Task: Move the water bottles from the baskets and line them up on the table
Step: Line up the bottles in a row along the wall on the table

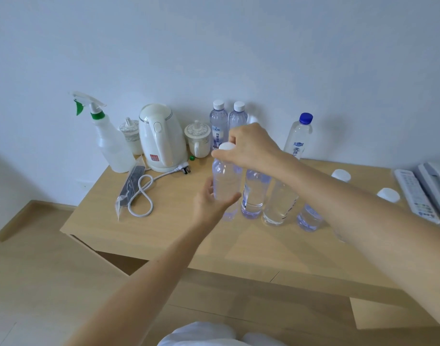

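A clear water bottle [226,183] with a white cap stands at the left end of a front row on the wooden table [184,236]. My right hand [251,146] grips its cap from above. My left hand [211,203] wraps its lower body. To its right stand three more clear bottles [253,196], partly hidden behind my right forearm. Two white-capped bottles [227,121] stand at the back by the wall, and a blue-capped bottle [298,136] stands further right. No basket is in view.
A spray bottle [109,141], a white kettle [159,138] with its cord, two lidded mugs [197,138] and a bagged power strip [131,188] fill the table's left. Two white caps [341,174], a remote [413,193] and a phone [435,181] lie right.
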### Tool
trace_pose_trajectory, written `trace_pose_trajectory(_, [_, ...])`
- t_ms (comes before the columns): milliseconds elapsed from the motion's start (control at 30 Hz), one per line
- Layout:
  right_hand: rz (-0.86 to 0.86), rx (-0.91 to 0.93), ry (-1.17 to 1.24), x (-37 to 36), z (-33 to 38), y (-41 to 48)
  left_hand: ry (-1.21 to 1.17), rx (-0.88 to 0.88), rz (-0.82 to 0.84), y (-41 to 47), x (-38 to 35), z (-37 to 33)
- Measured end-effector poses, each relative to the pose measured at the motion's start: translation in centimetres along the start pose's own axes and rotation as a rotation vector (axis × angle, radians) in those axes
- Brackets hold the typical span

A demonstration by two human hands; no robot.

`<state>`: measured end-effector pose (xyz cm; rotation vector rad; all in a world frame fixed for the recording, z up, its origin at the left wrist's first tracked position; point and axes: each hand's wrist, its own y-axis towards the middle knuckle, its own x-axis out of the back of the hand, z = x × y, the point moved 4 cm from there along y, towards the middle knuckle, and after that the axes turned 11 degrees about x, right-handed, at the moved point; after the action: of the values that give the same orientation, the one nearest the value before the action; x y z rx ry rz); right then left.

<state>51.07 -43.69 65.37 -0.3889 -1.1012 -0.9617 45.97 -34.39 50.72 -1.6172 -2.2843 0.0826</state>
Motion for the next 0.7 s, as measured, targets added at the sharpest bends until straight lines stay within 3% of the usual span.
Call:
trace_pose_trajectory(200, [0.181, 0.102, 0.162, 1.4, 0.2, 1.1, -0.017, -0.050, 0.434, 1.6, 1.2, -3.4])
trace_pose_trajectory(333, [0.144, 0.104, 0.168, 1.3, -1.0, 1.7, 0.065, -0.031, 0.565, 2.5, 1.3, -3.4])
trace_pose_trajectory(433, [0.026, 0.048, 0.195, 1.0, -1.9, 2.6, -0.040, -0.037, 0.513, 3.2, 0.9, -2.9])
trace_pose_trajectory(533, [-0.091, -0.004, 0.178, 0.9, -2.7, 4.2, 0.008, -0.045, 0.353, 4.7, 0.4, -2.4])
trace_pose_trajectory(633, [-0.141, -0.018, 0.143, 0.9, -3.5, 6.0, 0.079, -0.071, 0.217, 7.2, 0.6, -2.7])
trace_pose_trajectory(700, [-0.117, -0.026, 0.164, 0.9, -4.2, 7.2, 0.106, -0.081, 0.244, 9.2, 0.6, -3.1])
